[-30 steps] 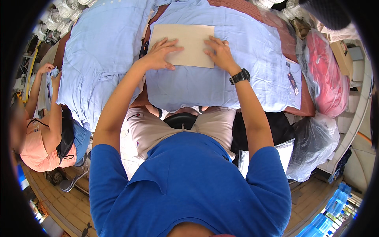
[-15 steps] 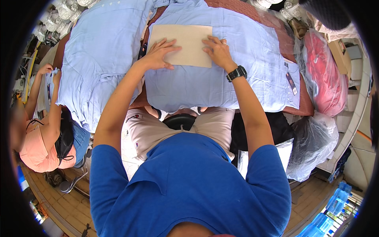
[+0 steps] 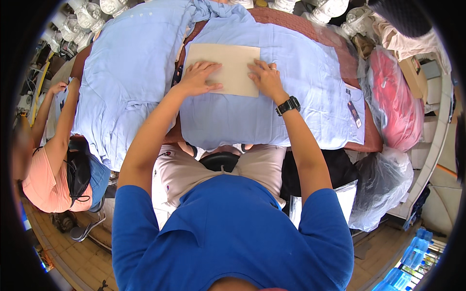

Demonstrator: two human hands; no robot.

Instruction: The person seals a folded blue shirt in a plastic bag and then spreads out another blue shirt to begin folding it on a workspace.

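A beige rectangular sheet of cardboard [image 3: 235, 58] lies flat on a light blue garment [image 3: 233, 123] spread over the table. My left hand [image 3: 199, 78] rests on the left part of the sheet, palm down, with its fingers apart. On the sheet's right edge lies my right hand [image 3: 267, 80], also open, with a ring on one finger and a black watch [image 3: 290, 105] on the wrist. A dark hang tag [image 3: 354, 114] shows at the garment's right end. Left of it, more light blue clothing [image 3: 126, 68], some with buttons, covers the table.
Brown quilted cloth [image 3: 286, 20] covers the table. White balusters [image 3: 90, 17] line its far side. Red goods in clear plastic [image 3: 394, 97] and a dark plastic-wrapped bundle [image 3: 383, 189] stand to the right. A co-worker in a peach top [image 3: 44, 186] handles blue cloth at the left.
Table, sheet and hands sit slightly lower in the picture, as the view has tilted up. Both hands stay on the cardboard, with the fingers slightly shifted.
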